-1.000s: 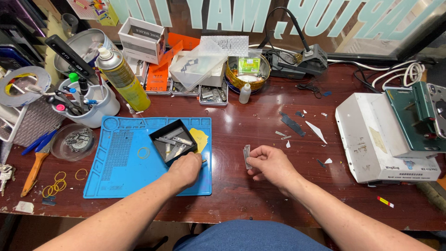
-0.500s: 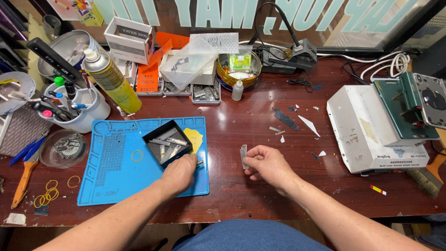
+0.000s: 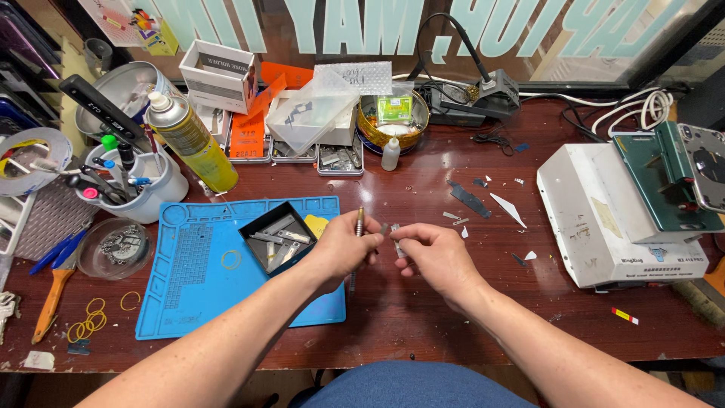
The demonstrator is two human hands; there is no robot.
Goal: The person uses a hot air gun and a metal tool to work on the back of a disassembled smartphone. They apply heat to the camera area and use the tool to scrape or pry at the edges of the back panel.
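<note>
a: what is gripped at the fingertips?

b: a slim metal screwdriver handle (image 3: 359, 224) is pinched upright in the closed fingers of the left hand (image 3: 343, 249). a small flat metal piece (image 3: 396, 240), too small to be told further, is nipped between the thumb and forefinger of the right hand (image 3: 434, 257). the two are held just beside each other, above the near edge of the dark wooden bench (image 3: 423, 317), right of the blue mat (image 3: 204, 279).

a: how far along is the work judged to be?

b: mid-way, it is judged. tool and piece are brought together but not seen joined; whether the tip is seated cannot be told.

a: and outward from the hands?

b: a black square tray (image 3: 281, 236) of thin grey metal blades is set on the soft, ribbed silicone mat. scraps of metal and white slivers (image 3: 507, 208) are scattered to the right. a boxy white machine (image 3: 604, 227) is stood further right, a glossy yellow spray can (image 3: 189, 140) far left, a small white dropper bottle (image 3: 390, 154) far centre.
</note>
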